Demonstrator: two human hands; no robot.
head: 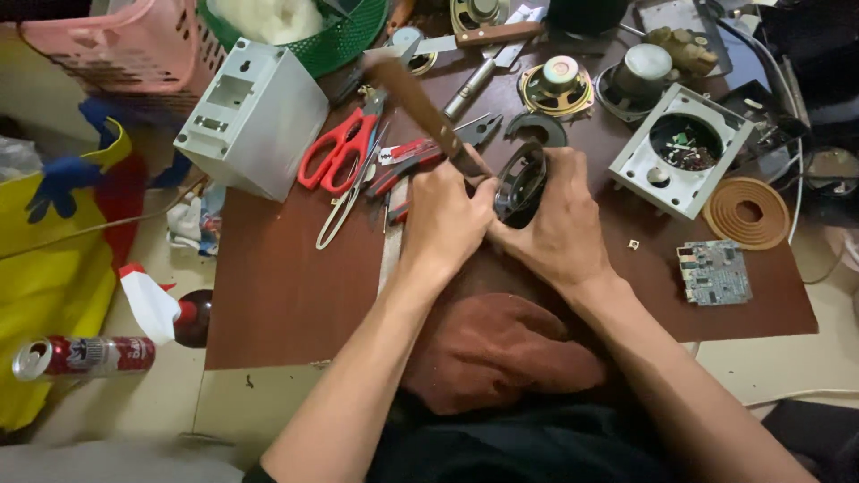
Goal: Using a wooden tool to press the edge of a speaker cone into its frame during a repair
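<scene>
A red and silver drink can (82, 356) lies on its side on the floor at the left, beside a yellow bag (54, 268).

A black round speaker frame (522, 185) is held on edge near the brown worktop's middle, and a wooden-handled tool (428, 112), tilted, is pressed against its rim.

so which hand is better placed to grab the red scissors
Left. The left hand sits nearest the red scissors, just to its left on the board, though it grips a wooden-handled tool. The right hand steadies the black speaker, farther away.
</scene>
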